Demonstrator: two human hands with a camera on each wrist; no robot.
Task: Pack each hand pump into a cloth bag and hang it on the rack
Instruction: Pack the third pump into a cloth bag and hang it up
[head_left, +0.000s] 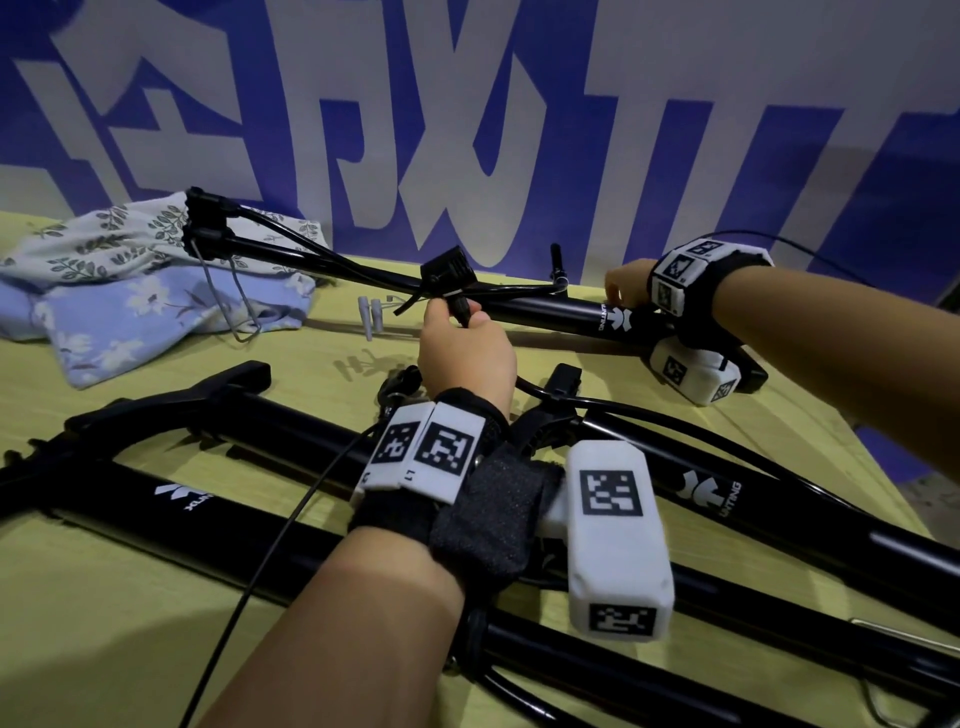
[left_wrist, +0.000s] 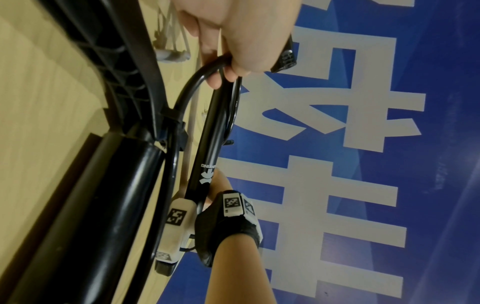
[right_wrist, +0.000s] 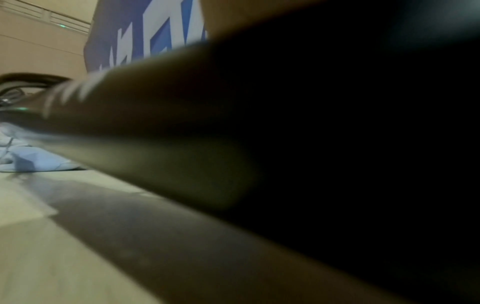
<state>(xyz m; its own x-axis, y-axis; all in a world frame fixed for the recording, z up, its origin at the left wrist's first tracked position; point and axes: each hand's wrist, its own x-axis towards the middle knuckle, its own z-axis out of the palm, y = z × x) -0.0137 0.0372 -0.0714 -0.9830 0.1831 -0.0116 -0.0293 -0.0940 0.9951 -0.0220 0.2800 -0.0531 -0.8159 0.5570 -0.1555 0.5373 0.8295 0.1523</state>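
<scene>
1. The left hand (head_left: 465, 353) is closed in a pinch on the black hose (head_left: 457, 306) of the far hand pump (head_left: 545, 312), at the middle of the barrel. The left wrist view shows the fingers (left_wrist: 215, 82) and thumb wrapped round the bend of the hose (left_wrist: 192, 82).
2. The left forearm reaches forward from the near edge, passing over the two nearer pumps, with the wrist raised above them.
3. The right hand (head_left: 626, 286) sits at the far pump's barrel beside the white logo, fingers curled down behind it. In the left wrist view this hand (left_wrist: 218, 185) lies against the barrel (left_wrist: 207, 154), but whether it truly grips cannot be told; the right wrist view is dark and blurred.
4. The right forearm comes in from the right side, level with the tabletop (head_left: 130, 597).
5. The far pump lies slanted across the back of the tabletop, its left end resting on the cloth bags (head_left: 130, 291), a leaf-print one over a blue floral one.
6. Two more pumps (head_left: 260, 467) lie nearer, close together, one crossing toward the right edge.
7. Small grey nozzles (head_left: 371, 317) lie on the tabletop just beside the bags.
</scene>
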